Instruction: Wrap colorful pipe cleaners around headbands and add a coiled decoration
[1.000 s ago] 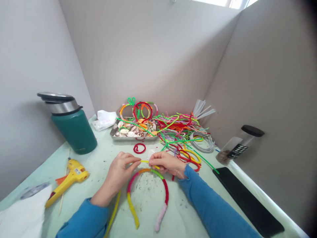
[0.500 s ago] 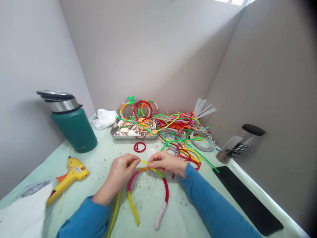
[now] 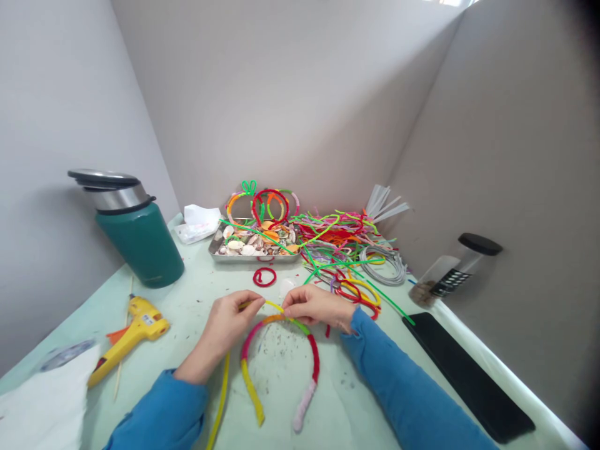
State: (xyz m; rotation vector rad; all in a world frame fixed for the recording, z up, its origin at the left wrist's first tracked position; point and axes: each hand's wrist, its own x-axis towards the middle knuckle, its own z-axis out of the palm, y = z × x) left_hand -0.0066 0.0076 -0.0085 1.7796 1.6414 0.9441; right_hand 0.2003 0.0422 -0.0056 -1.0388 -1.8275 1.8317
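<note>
Between thumb and fingers, my left hand (image 3: pixel 233 325) pinches a yellow pipe cleaner (image 3: pixel 218 412), whose long tail hangs down past the wrist. My right hand (image 3: pixel 315 306) is closed on the other end of it, at the top of a headband (image 3: pixel 315 362) wrapped in colored pipe cleaner. The fingertips there hide the exact contact. The headband lies with its two ends toward me: yellow, pink and orange on the left, green, red and pale pink on the right. Just beyond my hands rests a red pipe cleaner ring (image 3: pixel 265 277).
A yellow glue gun (image 3: pixel 146 320) and a green bottle (image 3: pixel 140 244) stand left. At the back are a metal tray (image 3: pixel 255 259) of shells, wrapped headbands (image 3: pixel 270 208) and heaped pipe cleaners (image 3: pixel 328 231). Scissors (image 3: pixel 360 294), a clear jar (image 3: pixel 450 272) and a black strip (image 3: pixel 469 375) lie right.
Both hands stay almost in place, still pinching the yellow pipe cleaner. Its hanging tail has shifted slightly to the right.
</note>
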